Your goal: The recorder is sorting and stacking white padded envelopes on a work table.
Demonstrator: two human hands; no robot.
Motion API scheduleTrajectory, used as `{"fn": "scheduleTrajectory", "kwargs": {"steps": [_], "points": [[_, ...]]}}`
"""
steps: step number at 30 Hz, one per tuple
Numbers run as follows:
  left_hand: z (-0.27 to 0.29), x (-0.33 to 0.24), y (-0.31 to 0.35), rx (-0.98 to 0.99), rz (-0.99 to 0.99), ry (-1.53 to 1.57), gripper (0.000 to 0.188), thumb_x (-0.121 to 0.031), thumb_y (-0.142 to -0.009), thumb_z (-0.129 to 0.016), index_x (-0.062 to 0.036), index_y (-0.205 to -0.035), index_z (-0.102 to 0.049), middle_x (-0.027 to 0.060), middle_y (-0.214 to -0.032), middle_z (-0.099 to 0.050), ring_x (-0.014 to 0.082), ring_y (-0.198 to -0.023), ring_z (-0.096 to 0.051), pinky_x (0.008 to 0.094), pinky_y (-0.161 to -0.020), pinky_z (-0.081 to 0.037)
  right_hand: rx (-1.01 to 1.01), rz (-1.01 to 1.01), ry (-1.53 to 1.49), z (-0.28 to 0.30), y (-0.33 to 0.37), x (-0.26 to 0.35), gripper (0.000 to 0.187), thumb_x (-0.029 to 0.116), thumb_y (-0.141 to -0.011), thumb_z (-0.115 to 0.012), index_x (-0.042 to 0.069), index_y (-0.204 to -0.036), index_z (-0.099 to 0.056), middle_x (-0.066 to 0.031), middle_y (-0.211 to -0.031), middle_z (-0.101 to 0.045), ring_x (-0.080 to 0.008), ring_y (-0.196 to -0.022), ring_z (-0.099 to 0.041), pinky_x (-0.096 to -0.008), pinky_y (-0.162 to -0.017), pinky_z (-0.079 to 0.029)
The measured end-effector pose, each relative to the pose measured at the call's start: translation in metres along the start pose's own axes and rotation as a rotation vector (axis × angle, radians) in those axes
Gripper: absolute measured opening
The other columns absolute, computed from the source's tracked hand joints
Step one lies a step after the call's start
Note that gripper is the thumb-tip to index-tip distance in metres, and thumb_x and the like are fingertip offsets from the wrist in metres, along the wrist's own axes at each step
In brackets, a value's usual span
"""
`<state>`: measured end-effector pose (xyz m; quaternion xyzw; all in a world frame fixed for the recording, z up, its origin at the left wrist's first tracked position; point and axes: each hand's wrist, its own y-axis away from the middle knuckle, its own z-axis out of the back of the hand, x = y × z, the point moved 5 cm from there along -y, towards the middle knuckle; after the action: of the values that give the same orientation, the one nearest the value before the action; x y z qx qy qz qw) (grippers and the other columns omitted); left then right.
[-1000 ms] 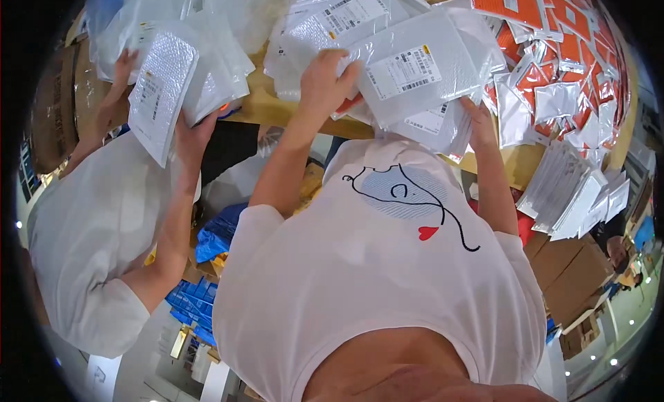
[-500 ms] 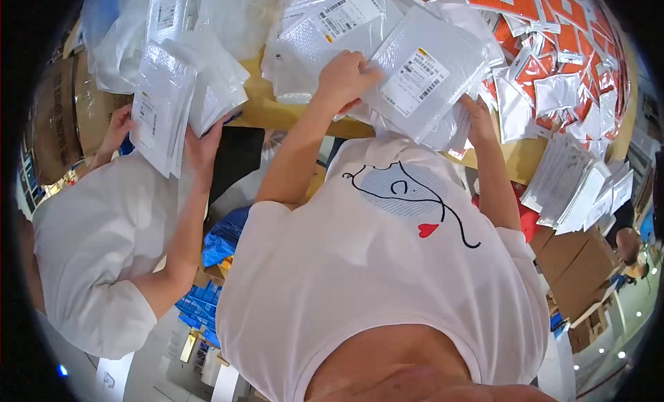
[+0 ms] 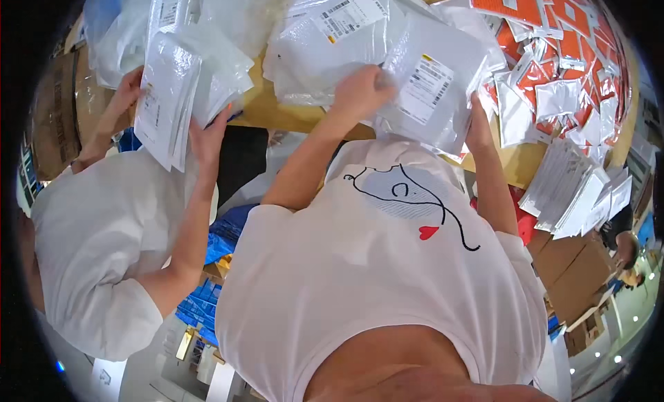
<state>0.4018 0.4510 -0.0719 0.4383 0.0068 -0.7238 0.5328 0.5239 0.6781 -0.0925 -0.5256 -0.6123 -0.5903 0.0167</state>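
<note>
A clear bubble bag [image 3: 448,55] with a white printed label [image 3: 427,89] lies tilted in front of me, on top of other bags. My right hand [image 3: 478,127] grips its right edge, the fingers partly hidden behind it. At the left edge, my left hand [image 3: 364,92] is closed with curled fingers, somewhat blurred; its fingertips seem to pinch the bag's edge. Just beyond my left hand is a stack of similar labelled bubble bags [image 3: 335,53].
A co-worker [image 3: 104,243] at my left holds several white bubble mailers [image 3: 166,91]. Orange items in clear packets [image 3: 553,63] are heaped at the right of the wooden table [image 3: 519,163]. White packets [image 3: 564,188] stand in a row at its right edge. A brown carton [image 3: 55,118] is far left.
My left hand has moved slightly right and nearer along the bag's edge. The labelled bag has turned a little more upright, and my right hand has shifted slightly with it.
</note>
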Motion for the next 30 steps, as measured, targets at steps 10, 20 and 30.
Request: {"fn": "scheduleTrajectory", "kwargs": {"steps": [10, 20, 30], "points": [[0.116, 0.075, -0.06, -0.513, -0.028, -0.218, 0.066, -0.04, -0.074, -0.068, 0.0003, -0.124, -0.052, 0.0184, -0.117, -0.058, 0.0313, -0.108, -0.055, 0.037, -0.093, -0.045, -0.044, 0.067, 0.162, 0.013, -0.005, 0.003, 0.042, 0.016, -0.085, -0.063, -0.007, -0.118, -0.051, -0.0174, -0.104, -0.062, -0.0224, -0.09, -0.061, -0.0293, -0.078, -0.05], [0.151, 0.102, -0.068, -0.079, -0.197, 0.021, 0.037, -0.015, -0.079, -0.055, 0.0001, -0.112, -0.057, 0.0144, -0.094, -0.063, 0.0269, -0.084, -0.056, 0.033, -0.078, -0.046, -0.08, 0.042, 0.464, 0.019, -0.02, -0.004, 0.059, 0.031, -0.074, -0.073, 0.001, -0.122, -0.056, -0.0127, -0.115, -0.06, -0.0226, -0.101, -0.058, -0.034, -0.089, -0.048], [0.131, -0.169, -0.028, 0.084, -0.843, -0.863, 0.014, -0.008, -0.069, -0.053, -0.0036, -0.065, -0.065, 0.0102, -0.074, -0.061, 0.0298, -0.084, -0.052, 0.0426, -0.089, -0.036, -0.032, 0.071, 0.356, 0.038, -0.002, 0.007, 0.065, 0.025, -0.074, -0.072, -0.002, -0.128, -0.049, -0.0147, -0.118, -0.058, -0.0226, -0.103, -0.057, -0.0323, -0.094, -0.045]]}}
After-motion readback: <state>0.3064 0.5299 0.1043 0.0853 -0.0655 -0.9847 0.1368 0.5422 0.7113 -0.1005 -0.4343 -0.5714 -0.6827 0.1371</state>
